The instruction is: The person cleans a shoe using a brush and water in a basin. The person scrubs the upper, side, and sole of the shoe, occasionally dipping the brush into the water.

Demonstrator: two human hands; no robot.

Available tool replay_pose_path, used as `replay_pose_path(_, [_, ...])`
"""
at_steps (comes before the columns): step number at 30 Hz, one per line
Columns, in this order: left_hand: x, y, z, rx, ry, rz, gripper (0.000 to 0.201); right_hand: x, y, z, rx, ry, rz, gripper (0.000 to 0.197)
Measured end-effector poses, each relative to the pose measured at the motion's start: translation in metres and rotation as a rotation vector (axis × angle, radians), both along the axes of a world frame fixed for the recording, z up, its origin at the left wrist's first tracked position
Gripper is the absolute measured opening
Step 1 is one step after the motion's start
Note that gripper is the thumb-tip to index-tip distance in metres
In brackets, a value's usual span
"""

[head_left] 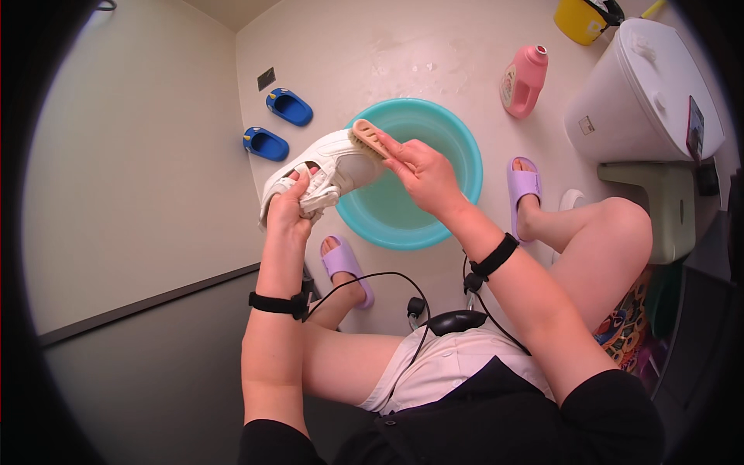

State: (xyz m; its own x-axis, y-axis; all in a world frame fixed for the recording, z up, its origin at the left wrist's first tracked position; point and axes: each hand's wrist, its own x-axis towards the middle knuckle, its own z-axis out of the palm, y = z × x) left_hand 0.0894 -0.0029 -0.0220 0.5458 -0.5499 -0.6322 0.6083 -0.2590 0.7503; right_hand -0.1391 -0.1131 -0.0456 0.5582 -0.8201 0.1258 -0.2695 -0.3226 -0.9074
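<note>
nearest me, back along the arms from the fingers, i have a black strap (494, 257) on the right forearm and another on the left, with a thin cable (387, 273) looping loosely above the lap. my left hand (291, 203) has its fingers curled around the opening of a white shoe (329, 149); some fingertips are hidden in it. my right hand (425, 178) pinches a tan brush (370, 138) by its handle, thumb against fingers, bristles on the shoe's toe end.

the shoe sits between the two hands, tilted, its toe reaching over the left edge of a turquoise basin (473, 167). the rim runs below and beyond the right fingers, with open room over the water (399, 205) inside it. one lilac slipper (346, 260) is below the left fingers, the other right of the right hand.

left of and beyond the left fingers, two blue clogs (291, 107) lie close to the wall edge, so i have less room that way. beyond the right fingers and to the right stands a pink bottle (525, 81), clear of the rim; farther right, a white bin (628, 101) closes off the side. bare floor (349, 54) opens past the basin's far edge.
</note>
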Motion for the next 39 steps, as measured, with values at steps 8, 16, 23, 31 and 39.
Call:
replay_pose_path(8, [0.014, -0.001, -0.003, -0.056, 0.159, 0.156, 0.035, -0.047, 0.034, -0.074, 0.154, 0.094, -0.097, 0.043])
replay_pose_path(16, [0.0, -0.002, 0.009, -0.06, 0.056, -0.014, 0.038, -0.004, -0.003, -0.008, 0.143, -0.207, -0.115, 0.042])
replay_pose_path(23, [-0.001, -0.002, 0.006, -0.08, -0.077, -0.029, 0.04, -0.04, 0.006, -0.073, 0.292, 0.221, -0.02, 0.05])
replay_pose_path(31, [-0.012, 0.001, 0.018, -0.078, -0.189, -0.158, 0.036, -0.037, 0.003, -0.173, 0.624, 0.638, -0.216, 0.054])
replay_pose_path(39, [-0.017, -0.001, 0.015, -0.031, -0.351, -0.199, 0.031, -0.019, 0.015, -0.18, 0.647, 0.249, -0.225, 0.045])
